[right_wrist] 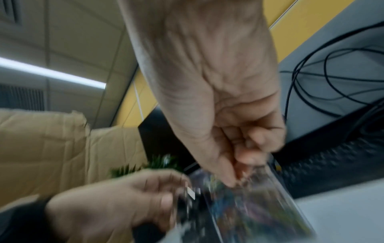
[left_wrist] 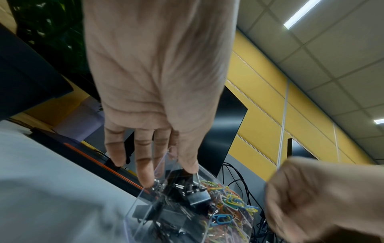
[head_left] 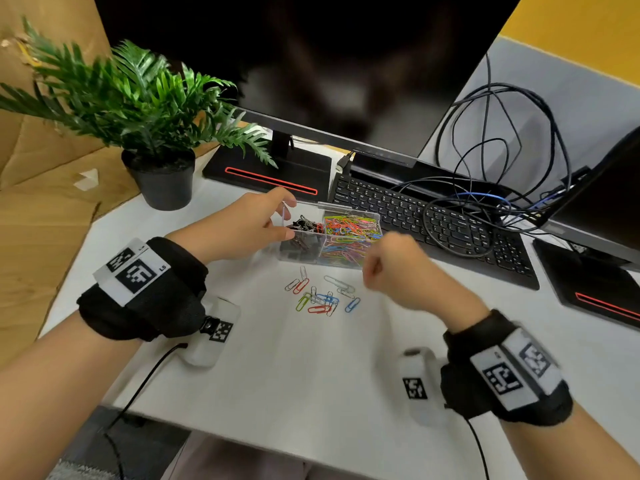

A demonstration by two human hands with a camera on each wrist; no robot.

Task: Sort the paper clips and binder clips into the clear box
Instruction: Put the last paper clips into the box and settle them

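Left hand (head_left: 242, 223) gripping clear box (head_left: 349, 260) by its left wall, thumb inside. Left compartment: black binder clips (head_left: 304, 226). Right compartment: coloured paper clips (head_left: 349, 230). Loose paper clips (head_left: 320, 294) on bench (head_left: 311, 375) just near of box. Right hand (head_left: 394, 268) curled over box's right end; pinching anything, cannot tell.

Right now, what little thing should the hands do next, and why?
Probably the right hand, fingers curled beside the clear box, drops back to the loose paper clips lying on the table, since the left hand steadies the box.
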